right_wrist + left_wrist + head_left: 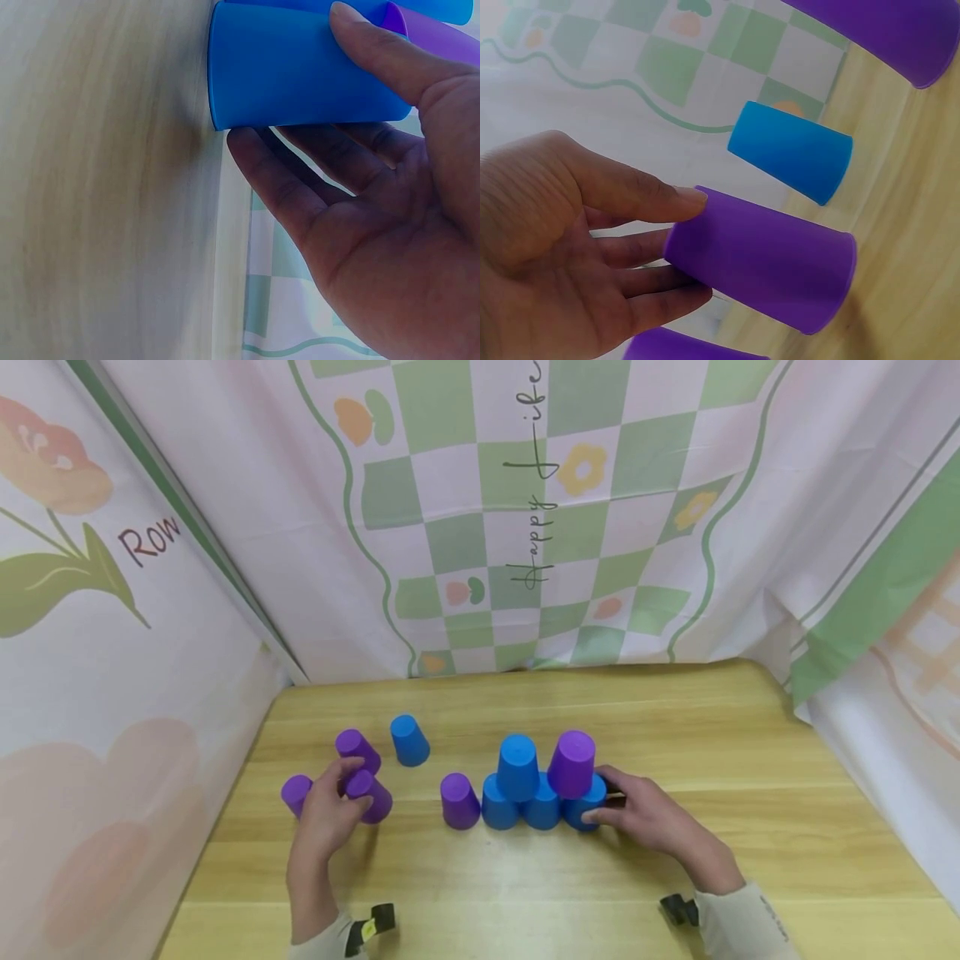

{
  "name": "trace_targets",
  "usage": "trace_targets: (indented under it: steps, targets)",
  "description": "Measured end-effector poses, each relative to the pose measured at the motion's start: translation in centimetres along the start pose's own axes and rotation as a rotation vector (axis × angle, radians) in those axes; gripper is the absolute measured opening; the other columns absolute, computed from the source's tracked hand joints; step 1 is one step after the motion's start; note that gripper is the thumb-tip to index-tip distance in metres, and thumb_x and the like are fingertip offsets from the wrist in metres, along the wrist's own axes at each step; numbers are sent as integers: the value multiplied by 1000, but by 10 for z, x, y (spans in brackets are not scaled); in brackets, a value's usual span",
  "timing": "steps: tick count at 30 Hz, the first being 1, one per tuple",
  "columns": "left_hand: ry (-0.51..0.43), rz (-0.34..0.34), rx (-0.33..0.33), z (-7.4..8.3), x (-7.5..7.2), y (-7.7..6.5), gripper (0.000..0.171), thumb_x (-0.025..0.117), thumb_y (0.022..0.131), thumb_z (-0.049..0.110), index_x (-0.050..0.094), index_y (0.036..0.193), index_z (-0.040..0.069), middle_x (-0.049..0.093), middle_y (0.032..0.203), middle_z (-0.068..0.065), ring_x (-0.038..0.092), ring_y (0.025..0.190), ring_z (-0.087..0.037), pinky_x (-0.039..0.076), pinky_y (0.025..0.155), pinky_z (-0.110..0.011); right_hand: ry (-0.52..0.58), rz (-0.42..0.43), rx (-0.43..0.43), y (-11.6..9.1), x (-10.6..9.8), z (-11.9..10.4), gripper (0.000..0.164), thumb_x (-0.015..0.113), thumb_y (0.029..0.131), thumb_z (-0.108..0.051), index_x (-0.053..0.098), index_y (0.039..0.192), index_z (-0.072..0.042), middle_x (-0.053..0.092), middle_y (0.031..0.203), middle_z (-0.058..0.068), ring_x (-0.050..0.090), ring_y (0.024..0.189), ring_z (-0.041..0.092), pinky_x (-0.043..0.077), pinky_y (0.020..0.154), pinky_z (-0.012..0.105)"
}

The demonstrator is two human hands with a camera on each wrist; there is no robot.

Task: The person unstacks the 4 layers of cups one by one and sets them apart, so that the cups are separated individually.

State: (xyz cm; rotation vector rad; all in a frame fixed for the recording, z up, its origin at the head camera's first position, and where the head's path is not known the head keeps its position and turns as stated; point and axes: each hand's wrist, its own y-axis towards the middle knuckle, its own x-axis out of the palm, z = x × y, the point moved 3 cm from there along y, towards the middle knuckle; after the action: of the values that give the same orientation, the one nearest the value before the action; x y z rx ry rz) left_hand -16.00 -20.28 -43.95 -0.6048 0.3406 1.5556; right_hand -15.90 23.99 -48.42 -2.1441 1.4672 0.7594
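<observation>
My left hand (328, 802) pinches an upside-down purple cup (375, 800) near its narrow top, thumb on one side and fingers on the other. Two more purple cups, one behind (358, 748) and one to the left (296, 793), stand beside that hand. My right hand (648, 812) holds the rightmost blue cup (292, 67) of a row, its thumb on the front and fingers along the far side. Above, a purple cup (572, 764) and a blue cup (517, 767) rest on the row of blue cups.
Left of the row stands a purple cup (460, 802), close to its end blue cup (499, 806). A lone blue cup (409, 742) stands farther back. Patterned cloth (495, 552) hangs behind the wooden table (480, 902) and along both sides.
</observation>
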Motion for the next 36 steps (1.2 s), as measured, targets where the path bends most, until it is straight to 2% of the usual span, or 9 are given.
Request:
trace_targets:
  steps: [5,9,13,15,17,20,23,27,36]
  targets:
    - [-16,18,25,6,-7,-6,58,66,94,-6,50,150,0,51,153,-30,43,146,-52,37,122,-63,8,-4,0,0,0,0,55,79,95,-34,60,140,-9,72,129,13,69,118,34,60,99,55]
    - [-26,59,62,14,-14,-11,58,67,94,-4,49,150,-2,50,154,-31,43,146,-51,35,125,-59,18,-7,-11,0,-1,-1,54,79,96,-34,60,139,-8,72,128,14,69,117,34,60,99,55]
    - [-70,134,82,23,-21,-17,55,68,96,-1,50,148,-1,52,152,-29,47,145,-46,37,124,-57,18,1,-13,0,-1,-2,53,79,95,-34,61,138,-8,72,126,13,69,116,33,60,98,56]
    - [-116,197,101,27,-24,-18,50,68,97,0,53,145,0,57,148,-26,52,141,-43,40,123,-54,16,-1,-10,0,-1,-1,52,79,95,-34,61,138,-9,72,126,12,69,116,32,60,98,55]
    - [-166,276,148,32,-24,-19,44,68,97,-1,58,140,0,63,140,-24,59,133,-38,47,119,-47,12,-3,-3,0,-1,-1,52,79,95,-34,61,138,-10,72,127,11,69,116,32,60,99,55]
    - [-235,387,265,39,-23,-19,36,68,97,-6,63,132,0,69,124,-21,67,117,-25,55,107,-28,11,-4,8,0,-1,0,53,79,95,-34,60,139,-11,72,127,11,69,117,31,59,100,56]
    - [-290,445,368,45,-21,-18,33,68,95,-10,66,127,-2,71,115,-19,68,105,-12,55,98,-14,13,-3,0,0,0,-1,53,79,95,-34,60,139,-10,72,128,12,69,117,33,59,100,57]
    - [-330,436,423,52,-16,-16,31,69,95,-10,67,126,-2,72,113,-17,67,102,-7,55,96,-13,14,-3,-3,0,0,-1,54,78,96,-35,60,140,-9,72,129,13,69,117,33,59,100,57]
    - [-338,364,443,63,-6,-12,30,69,96,-8,68,125,0,73,114,-16,68,100,-11,57,92,-14,11,2,-9,0,-1,-2,53,79,96,-34,60,140,-9,72,128,13,69,117,34,59,100,57]
